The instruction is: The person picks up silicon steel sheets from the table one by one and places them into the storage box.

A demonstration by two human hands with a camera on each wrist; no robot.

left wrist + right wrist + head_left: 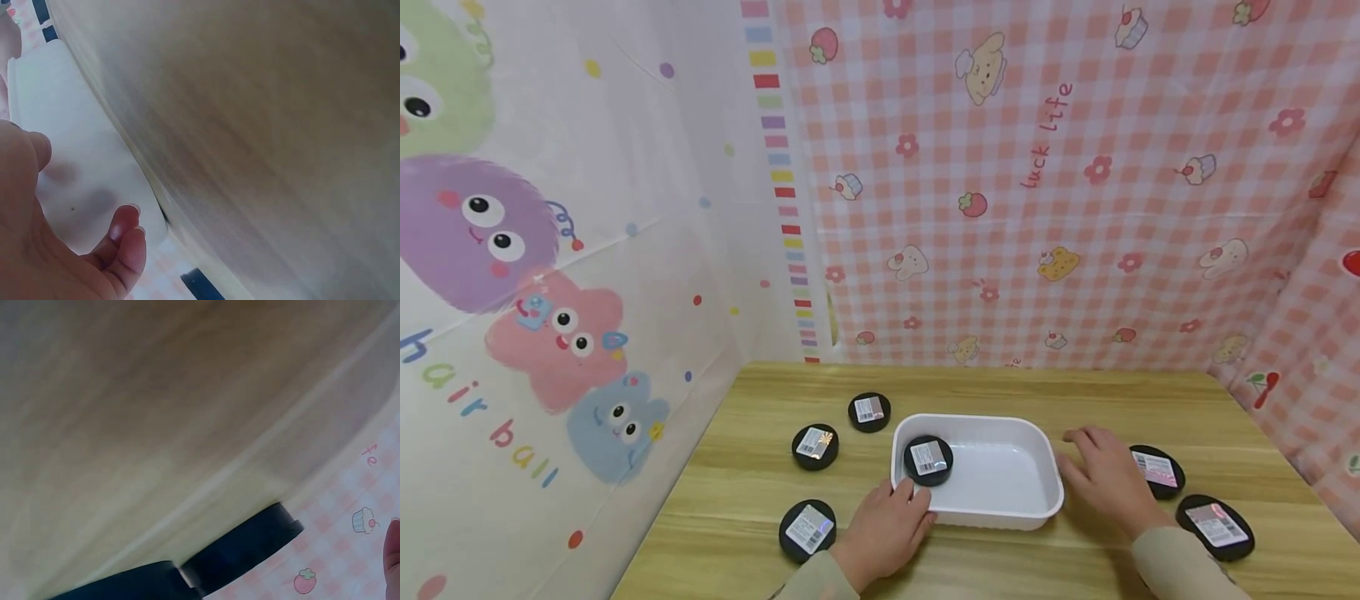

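Observation:
A white rectangular tray (1000, 483) stands on the table, with one flat round black container (928, 460), labelled on top, at its left end. My left hand (883, 529) holds the tray's front left corner, its fingertips over the rim right by that container. In the left wrist view the thumb (41, 150) lies against the tray's outer wall (75, 112), and two fingers curl beside it. My right hand (1108, 479) is just past the tray's right end, its fingers relaxed and nothing in them; only a fingertip (392, 550) shows in the right wrist view.
Three more labelled round black containers lie left of the tray: one at the back (869, 412), one in the middle (815, 447), one in front (807, 531). Two others, a nearer (1215, 527) and a farther one (1157, 472), lie beside my right hand. Patterned cloths (1037, 275) hang behind the wooden table.

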